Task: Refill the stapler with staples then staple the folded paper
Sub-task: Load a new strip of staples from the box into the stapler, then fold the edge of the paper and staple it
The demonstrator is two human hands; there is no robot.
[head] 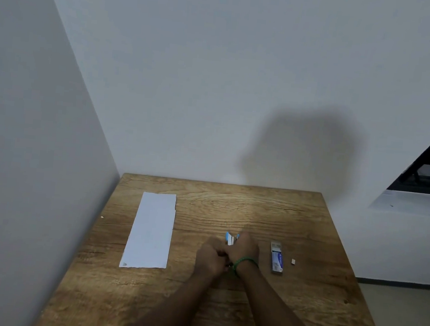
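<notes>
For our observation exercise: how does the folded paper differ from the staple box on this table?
The folded paper is plain white and large; the staple box is small, with blue print. The paper lies left of the stapler, the box right of it. Both are long, narrow, untouched, flat on the wooden table.

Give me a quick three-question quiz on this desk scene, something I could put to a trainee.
1. True or false: the folded paper lies under the stapler.
2. On which side of the stapler does the staple box lie? A) the person's left B) the person's right C) on top of the paper
3. Fill in: the band on the wrist of the right hand is ____.

Key: 1 false, the paper lies apart on the table, to the left; 2 B; 3 green.
</notes>
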